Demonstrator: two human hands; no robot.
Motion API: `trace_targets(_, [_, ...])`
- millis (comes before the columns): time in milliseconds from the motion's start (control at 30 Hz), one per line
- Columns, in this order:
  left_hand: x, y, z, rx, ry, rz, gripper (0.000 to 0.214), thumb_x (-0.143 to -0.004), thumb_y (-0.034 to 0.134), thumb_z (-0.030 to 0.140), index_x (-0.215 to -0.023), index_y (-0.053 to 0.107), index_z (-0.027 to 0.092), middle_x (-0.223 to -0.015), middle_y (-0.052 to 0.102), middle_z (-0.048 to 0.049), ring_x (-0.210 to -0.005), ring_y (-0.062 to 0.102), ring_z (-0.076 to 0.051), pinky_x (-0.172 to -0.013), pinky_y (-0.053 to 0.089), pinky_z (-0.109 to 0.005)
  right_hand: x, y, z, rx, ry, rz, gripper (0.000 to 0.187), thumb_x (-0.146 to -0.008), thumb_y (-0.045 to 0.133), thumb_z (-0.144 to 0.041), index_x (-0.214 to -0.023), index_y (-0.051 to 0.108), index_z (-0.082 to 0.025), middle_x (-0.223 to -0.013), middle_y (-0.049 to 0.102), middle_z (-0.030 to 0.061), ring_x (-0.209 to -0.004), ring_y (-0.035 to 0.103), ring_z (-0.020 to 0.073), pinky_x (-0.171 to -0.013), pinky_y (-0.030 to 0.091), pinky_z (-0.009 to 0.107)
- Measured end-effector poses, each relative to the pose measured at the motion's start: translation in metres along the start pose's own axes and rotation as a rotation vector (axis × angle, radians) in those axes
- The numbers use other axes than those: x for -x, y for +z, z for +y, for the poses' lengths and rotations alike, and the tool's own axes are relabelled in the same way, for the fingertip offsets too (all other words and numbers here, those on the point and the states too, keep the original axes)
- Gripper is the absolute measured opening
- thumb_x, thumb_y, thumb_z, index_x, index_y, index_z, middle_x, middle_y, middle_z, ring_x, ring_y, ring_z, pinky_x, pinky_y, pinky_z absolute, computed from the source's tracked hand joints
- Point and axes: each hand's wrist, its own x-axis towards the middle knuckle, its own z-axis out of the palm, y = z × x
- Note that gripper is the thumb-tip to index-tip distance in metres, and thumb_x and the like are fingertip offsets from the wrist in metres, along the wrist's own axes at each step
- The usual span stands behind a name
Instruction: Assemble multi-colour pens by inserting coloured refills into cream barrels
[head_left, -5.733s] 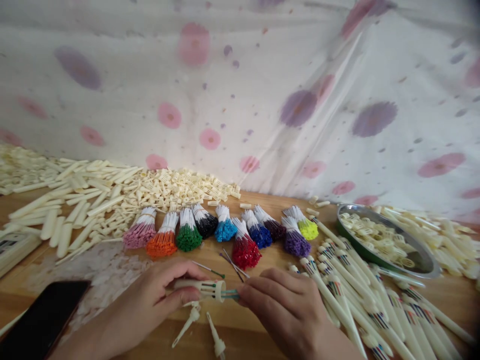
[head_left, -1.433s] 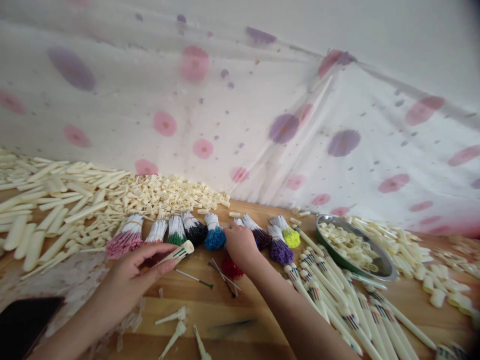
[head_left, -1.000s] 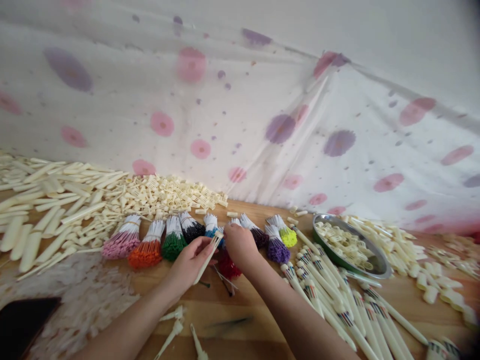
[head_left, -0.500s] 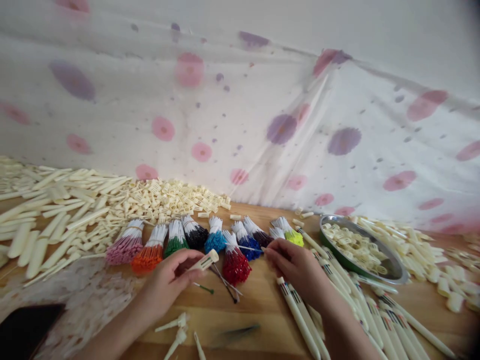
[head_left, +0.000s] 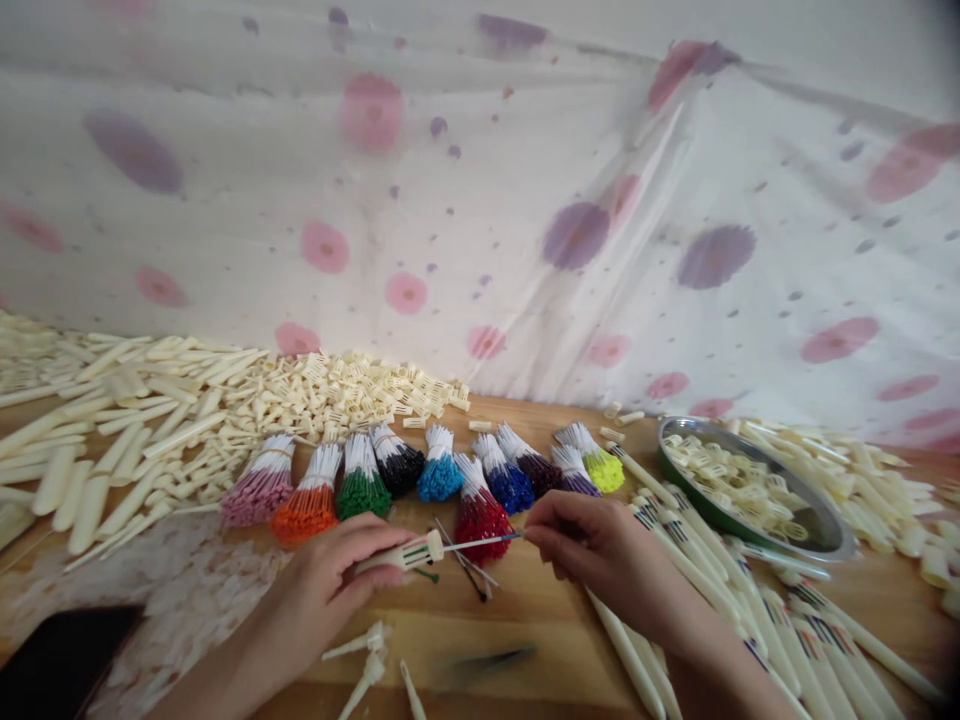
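One slim refill (head_left: 480,543) spans sideways from the pinch of the right hand (head_left: 600,552), its white end at, perhaps just inside, the slotted barrel (head_left: 412,554) gripped by the left hand (head_left: 330,570)

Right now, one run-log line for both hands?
left hand: holding slotted cream barrel | right hand: pinching blue-ended refill | refill: white end at barrel mouth, insertion depth unclear

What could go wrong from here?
The right hand pinches the thin refill near one end, so it might bend or miss the barrel in the left hand.
The loose refills by the red bundle could get nudged and scattered.
The right forearm might knock the pens near it.
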Motion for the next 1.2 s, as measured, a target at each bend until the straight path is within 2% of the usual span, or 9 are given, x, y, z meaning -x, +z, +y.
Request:
trace_targets(300, [0.002,0.001,-0.002,-0.042,0.049,-0.057,0.025,-0.082,0.059,0.025,-0.105,0.068,0.033,-0.095,0.069,0.0022,-0.086,0.064,-0.013,-0.075,0.047,-0.017,0.001,0.006,0.000,-0.006,-0.029,-0.065,0.020,-0.087,0.051,-0.029,-0.077,0.061,-0.016,-0.061,0.057,-0.0015,-0.053,0.052,0.0095,-0.050,0.039,0.019])
trace_targets(467, [0.002,0.002,0.001,-0.052,0.041,-0.094,0.025,-0.083,0.057,0.027,-0.106,0.067,0.032,-0.092,0.069,0.0016,-0.084,0.064,-0.014,-0.073,0.047,-0.017,0.000,0.007,-0.001,0.019,-0.046,-0.048,0.020,-0.087,0.052,-0.030,-0.076,0.062,-0.016,-0.061,0.057,-0.0012,-0.053,0.052,0.0098,-0.050,0.039,0.019])
trace_targets(633, [0.003,0.002,0.000,-0.037,0.043,-0.149,0.027,-0.086,0.053,0.028,-0.110,0.065,0.031,-0.093,0.067,0.0007,-0.083,0.064,-0.013,-0.071,0.046,-0.017,0.003,-0.003,-0.001,0.048,-0.060,-0.010,0.021,-0.087,0.051,-0.032,-0.076,0.062,-0.017,-0.060,0.057,-0.0015,-0.053,0.051,0.0098,-0.049,0.038,0.019])
trace_targets(767, [0.004,0.003,0.003,-0.024,0.041,-0.125,0.026,-0.086,0.053,0.027,-0.108,0.066,0.032,-0.089,0.067,0.0020,-0.080,0.063,-0.012,-0.070,0.046,-0.016,0.006,-0.010,-0.003,0.065,-0.074,0.017,0.022,-0.086,0.052,-0.032,-0.073,0.061,-0.017,-0.057,0.055,-0.0023,-0.051,0.050,0.0092,-0.048,0.036,0.019])
trace_targets(967, [0.005,0.005,0.008,0.012,0.029,-0.081,0.025,-0.085,0.054,0.027,-0.105,0.068,0.032,-0.089,0.068,0.0016,-0.080,0.063,-0.013,-0.070,0.046,-0.017,0.006,-0.010,-0.003,0.060,-0.063,-0.011,0.021,-0.087,0.052,-0.032,-0.075,0.062,-0.018,-0.059,0.056,-0.0019,-0.052,0.050,0.0093,-0.049,0.037,0.018])
trace_targets(1200, [0.005,0.004,0.009,0.019,0.022,-0.096,0.024,-0.085,0.054,0.027,-0.103,0.068,0.031,-0.089,0.068,0.0014,-0.079,0.063,-0.013,-0.069,0.046,-0.016,0.006,-0.010,-0.003,0.080,-0.063,-0.028,0.021,-0.087,0.051,-0.032,-0.075,0.061,-0.018,-0.059,0.056,-0.0024,-0.053,0.050,0.0091,-0.050,0.037,0.018])
